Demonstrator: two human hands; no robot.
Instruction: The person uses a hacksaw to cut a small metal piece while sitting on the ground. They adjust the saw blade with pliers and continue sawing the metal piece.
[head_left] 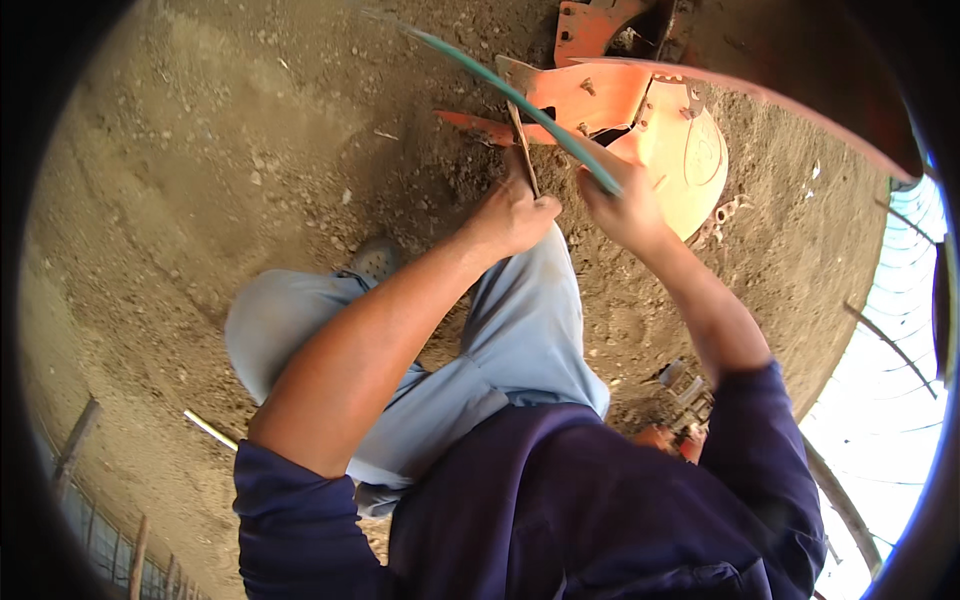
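My left hand point(515, 212) is closed around a thin, brownish flat strip point(522, 145) that stands up from its fingers. Its upper end reaches the orange metal plate assembly point(600, 92) on the ground; I cannot tell whether they touch. My right hand point(625, 208), a little blurred, grips the near end of a long, slim green bar point(490, 78). That bar slants up and left, passing in front of the orange plates and past the strip's top, and its far end is smeared. A rounded orange disc-like cover point(695, 150) lies beyond my right hand.
A large dark curved metal sheet point(800, 60) with a reddish rim overhangs the upper right. Bare, stony soil point(220, 150) spreads around my bent legs point(530, 310). Beside my right elbow lie dirty metal parts point(685, 392). A pale stick point(210, 428) lies at lower left.
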